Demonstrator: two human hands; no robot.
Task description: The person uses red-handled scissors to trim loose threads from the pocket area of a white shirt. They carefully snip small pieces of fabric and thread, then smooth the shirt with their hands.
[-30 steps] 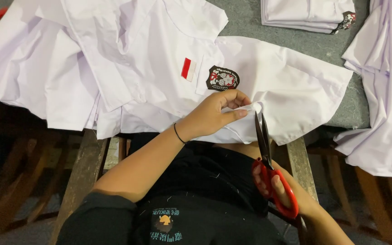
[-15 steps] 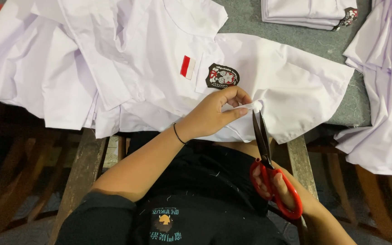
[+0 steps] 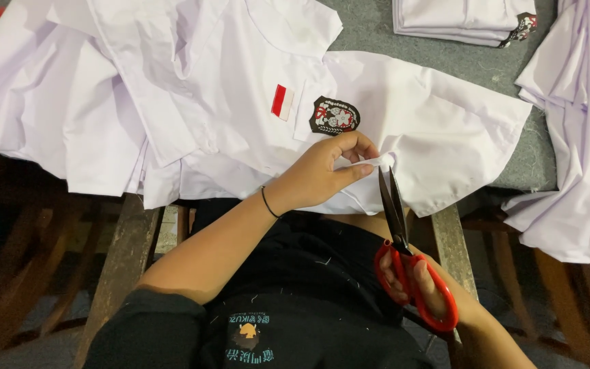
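Head view: left hand (image 3: 322,174) pinches white shirt (image 3: 390,123) fabric below its dark crest badge (image 3: 334,115) and red-white flag patch (image 3: 282,102); right hand (image 3: 421,280) grips red-handled scissors (image 3: 397,219), blades nearly closed, pointing away.

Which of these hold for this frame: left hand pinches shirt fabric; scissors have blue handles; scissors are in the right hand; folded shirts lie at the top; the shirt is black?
1. The left hand pinches fabric of the white shirt: true.
2. The scissors have blue handles: false, red.
3. The right hand holds the scissors: true.
4. A stack of folded shirts lies at the top: true.
5. The pinched shirt is black: false, white.
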